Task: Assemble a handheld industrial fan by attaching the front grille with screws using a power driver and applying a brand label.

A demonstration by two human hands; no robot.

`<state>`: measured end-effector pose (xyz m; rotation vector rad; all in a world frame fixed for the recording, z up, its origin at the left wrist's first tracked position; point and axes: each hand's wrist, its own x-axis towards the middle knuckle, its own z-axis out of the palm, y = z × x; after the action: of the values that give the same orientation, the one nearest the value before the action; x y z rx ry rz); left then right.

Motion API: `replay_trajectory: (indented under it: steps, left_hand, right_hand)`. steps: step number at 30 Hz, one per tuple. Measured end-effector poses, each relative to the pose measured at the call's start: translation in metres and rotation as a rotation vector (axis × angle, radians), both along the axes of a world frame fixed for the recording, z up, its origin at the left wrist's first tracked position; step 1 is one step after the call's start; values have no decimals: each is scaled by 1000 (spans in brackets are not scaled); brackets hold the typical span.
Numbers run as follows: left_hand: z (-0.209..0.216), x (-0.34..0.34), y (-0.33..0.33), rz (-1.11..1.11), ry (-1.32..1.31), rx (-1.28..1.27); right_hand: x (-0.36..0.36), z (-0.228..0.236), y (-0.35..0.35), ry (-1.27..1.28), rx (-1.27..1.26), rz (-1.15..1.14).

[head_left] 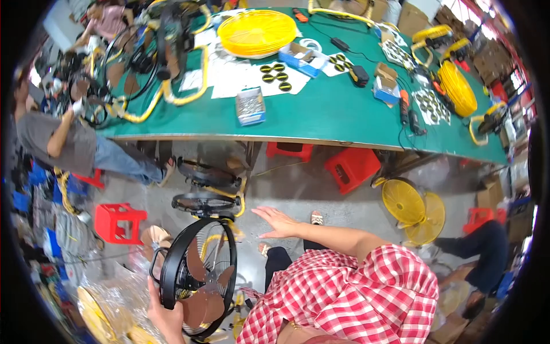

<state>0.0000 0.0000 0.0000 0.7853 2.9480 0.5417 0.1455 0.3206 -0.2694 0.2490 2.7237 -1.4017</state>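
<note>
gripping black fan [209, 285] with left hand [164, 314], right hand [279, 223] spread empty, blue box [252, 120] of metal pieces [250, 104] ahead

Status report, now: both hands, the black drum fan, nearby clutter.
Left hand gripping black drum fan by its rim. Right hand open, empty, clear of it. Fan on edge, brown blades facing right. Red plastic stool beyond, to its left.

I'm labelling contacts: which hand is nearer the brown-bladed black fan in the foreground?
Left: the left hand holds the black fan at its left side; the right hand is apart from it, to its right.
</note>
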Motion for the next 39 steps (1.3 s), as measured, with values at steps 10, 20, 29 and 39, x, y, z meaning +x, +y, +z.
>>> replay_trajectory:
  steps: [10,20,29,39]
  left_hand:
    - [141,78,317,-911,211,192]
    - [136,94,594,-1232,-7,463]
    - [55,62,753,-1235,-154,667]
    - [-11,6,779,-1185,-202,644]
  right_hand:
    - [183,138,190,406,186,-619]
    - [313,190,363,694,528,-1085]
    - [300,157,459,598,820,-1247]
    - [283,173,494,426,859,-1281]
